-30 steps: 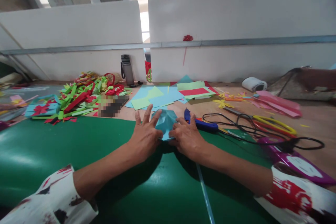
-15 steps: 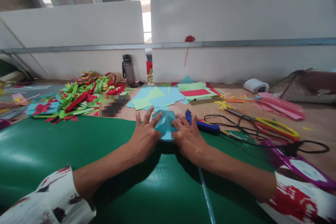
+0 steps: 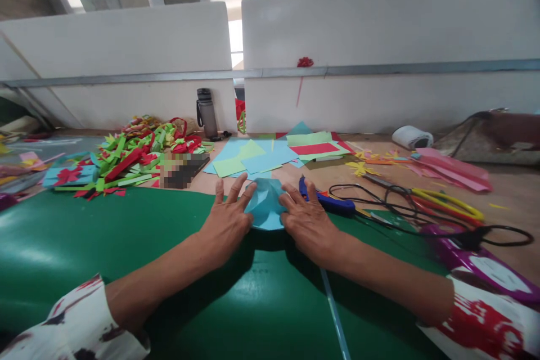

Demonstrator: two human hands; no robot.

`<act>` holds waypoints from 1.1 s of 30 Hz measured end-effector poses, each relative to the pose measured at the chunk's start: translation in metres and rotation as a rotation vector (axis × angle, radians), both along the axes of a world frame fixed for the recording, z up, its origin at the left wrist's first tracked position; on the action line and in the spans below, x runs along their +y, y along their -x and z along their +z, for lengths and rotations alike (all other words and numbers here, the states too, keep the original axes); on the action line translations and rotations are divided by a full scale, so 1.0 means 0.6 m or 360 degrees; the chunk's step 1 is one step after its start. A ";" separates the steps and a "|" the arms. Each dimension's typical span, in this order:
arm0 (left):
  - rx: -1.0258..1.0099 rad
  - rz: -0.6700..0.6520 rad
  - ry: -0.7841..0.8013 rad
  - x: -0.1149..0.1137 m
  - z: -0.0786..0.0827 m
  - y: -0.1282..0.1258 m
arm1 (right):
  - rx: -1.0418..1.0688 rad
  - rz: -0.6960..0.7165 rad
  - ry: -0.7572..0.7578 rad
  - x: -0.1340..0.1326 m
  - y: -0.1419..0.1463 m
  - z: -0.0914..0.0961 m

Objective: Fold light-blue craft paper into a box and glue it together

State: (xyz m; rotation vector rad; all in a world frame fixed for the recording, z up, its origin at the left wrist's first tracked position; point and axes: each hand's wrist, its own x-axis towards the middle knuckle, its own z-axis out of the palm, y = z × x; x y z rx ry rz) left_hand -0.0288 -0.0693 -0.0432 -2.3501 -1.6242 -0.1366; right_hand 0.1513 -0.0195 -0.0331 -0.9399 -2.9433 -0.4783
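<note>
A folded piece of light blue paper [image 3: 266,205] lies creased on the green mat [image 3: 147,236], between my two hands. My left hand [image 3: 228,216] grips its left side with thumb and index finger, the other fingers fanned out and raised. On the right side, my right hand [image 3: 306,216] holds the paper the same way, fingertips on its upper edge. The thumb tips and the underside of the paper are partly hidden. Just beyond my right hand is a blue glue gun [image 3: 337,204] with a black cord. A clear glue stick [image 3: 334,312] lies below my right wrist.
Paper sheets [image 3: 270,156] lie ahead, with a heap of cut paper strips [image 3: 135,152], a dark bottle [image 3: 206,112] and a black phone-like slab [image 3: 192,170] leftward. Yellow-handled scissors [image 3: 447,202], a purple tool [image 3: 485,270] and pink paper [image 3: 455,170] are rightward. White panels [image 3: 379,34] stand behind.
My hands have moved slightly apart, the left one leftward. The blue paper between them now looks wider and more spread out, its near edge a little closer to me.
</note>
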 end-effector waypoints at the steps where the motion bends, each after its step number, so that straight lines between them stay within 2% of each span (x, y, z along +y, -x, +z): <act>1: 0.0012 -0.0004 -0.0003 0.001 0.000 0.000 | -0.0022 0.0014 0.0018 0.001 0.000 0.001; 5: 0.0050 -0.0036 0.0007 0.003 0.002 0.001 | -0.0085 0.0029 0.0020 0.001 0.001 0.004; 10: 0.0021 -0.0120 0.0046 0.008 0.004 0.001 | -0.0022 0.0036 -0.0162 -0.006 0.002 -0.006; 13: -0.0064 -0.0151 0.0094 0.007 0.008 -0.007 | 0.0073 0.0150 -0.0312 -0.016 0.005 -0.009; 15: -0.0119 -0.0162 0.0113 0.005 0.009 -0.017 | 0.0099 0.0224 -0.0322 -0.021 0.009 -0.006; 18: -0.0149 -0.0177 0.0121 0.006 0.007 -0.030 | 0.0061 0.0241 -0.0140 -0.025 0.016 0.003; 21: -0.0137 -0.0193 0.0161 0.010 0.006 -0.033 | 0.0006 0.0063 0.0254 -0.020 0.023 0.017; 23: -0.0103 -0.0216 0.0200 0.013 0.011 -0.028 | -0.0014 -0.0026 0.0421 -0.013 0.028 0.025; 28: 0.0012 -0.0282 0.0301 0.020 0.033 -0.012 | -0.0053 -0.0040 0.0538 0.003 0.038 0.040; 33: -0.0003 -0.0314 0.0312 0.028 0.034 -0.003 | -0.0072 0.0009 0.0668 0.013 0.037 0.045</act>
